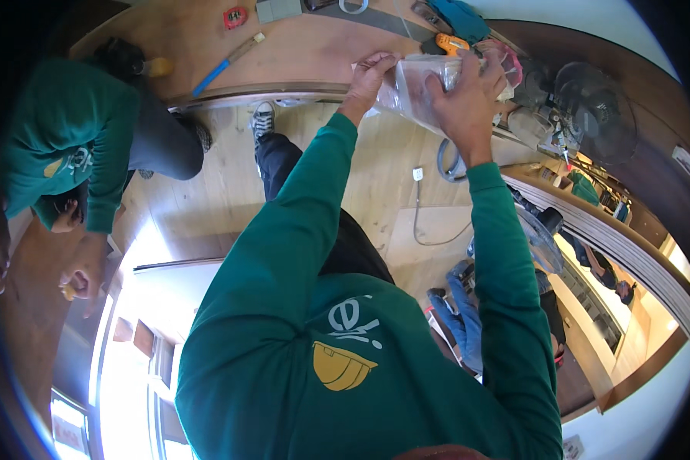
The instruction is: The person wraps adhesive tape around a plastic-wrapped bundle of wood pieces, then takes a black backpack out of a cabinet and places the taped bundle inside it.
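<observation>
My left hand (369,77) and my right hand (465,100) both grip a clear plastic bag (418,86) held out in front of me, above the edge of a wooden workbench (299,54). The left hand pinches the bag's left end. Over the bag's right side the right hand is wrapped. What is inside the bag is too blurred to tell. Both my arms are in green sleeves.
An orange drill (451,42), a blue-handled tool (226,63), a red tape measure (234,16) and a tape roll (353,6) lie on the bench. A person in a green top (69,146) crouches at the left. A white cable (420,211) runs over the wooden floor. A fan (594,107) stands at the right.
</observation>
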Motion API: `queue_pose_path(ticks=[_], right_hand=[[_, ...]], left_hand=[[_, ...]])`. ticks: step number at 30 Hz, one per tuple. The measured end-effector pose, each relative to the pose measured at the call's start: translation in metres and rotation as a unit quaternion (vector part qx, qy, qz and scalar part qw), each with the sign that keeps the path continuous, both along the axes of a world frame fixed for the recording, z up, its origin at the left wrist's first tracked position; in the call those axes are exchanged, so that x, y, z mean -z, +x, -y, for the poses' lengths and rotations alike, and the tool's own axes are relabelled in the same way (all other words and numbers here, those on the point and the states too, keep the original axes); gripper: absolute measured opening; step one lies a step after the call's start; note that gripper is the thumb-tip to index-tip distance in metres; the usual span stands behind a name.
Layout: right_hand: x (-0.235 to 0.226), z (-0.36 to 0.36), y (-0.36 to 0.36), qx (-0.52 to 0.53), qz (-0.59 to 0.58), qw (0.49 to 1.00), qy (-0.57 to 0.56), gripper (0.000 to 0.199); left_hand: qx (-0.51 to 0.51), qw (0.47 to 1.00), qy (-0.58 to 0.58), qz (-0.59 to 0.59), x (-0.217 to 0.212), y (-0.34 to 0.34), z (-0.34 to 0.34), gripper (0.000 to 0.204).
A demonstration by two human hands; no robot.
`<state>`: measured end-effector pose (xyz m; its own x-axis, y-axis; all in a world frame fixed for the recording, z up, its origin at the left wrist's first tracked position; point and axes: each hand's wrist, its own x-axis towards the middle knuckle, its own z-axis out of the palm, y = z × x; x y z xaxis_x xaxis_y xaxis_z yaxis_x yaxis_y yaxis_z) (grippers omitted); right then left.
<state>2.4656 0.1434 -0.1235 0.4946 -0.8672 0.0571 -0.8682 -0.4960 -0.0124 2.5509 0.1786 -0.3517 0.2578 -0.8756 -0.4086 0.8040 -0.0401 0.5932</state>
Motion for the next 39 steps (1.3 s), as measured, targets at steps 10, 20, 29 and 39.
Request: queue_pose_path(ticks=[10,20,29,39], right_hand=[[-0.009,0.001,0.008,0.024,-0.014,0.999,0.042,0.065],[-0.011,-0.001,0.011,0.057,-0.011,0.996,0.067,0.066],[-0.019,-0.005,0.005,0.057,0.016,0.996,0.066,0.073],[-0.035,0.017,-0.075,0.114,0.285,0.951,0.016,0.086]], left_hand=[[0.323,0.899,0.106,0.277,0.004,0.032,0.051,0.084],[0.395,0.886,0.001,0.242,-0.037,0.06,0.058,0.065],[0.571,0.795,0.108,0.171,-0.049,0.046,0.097,0.063],[0.25,0.847,0.02,0.468,-0.17,0.068,0.087,0.074]])
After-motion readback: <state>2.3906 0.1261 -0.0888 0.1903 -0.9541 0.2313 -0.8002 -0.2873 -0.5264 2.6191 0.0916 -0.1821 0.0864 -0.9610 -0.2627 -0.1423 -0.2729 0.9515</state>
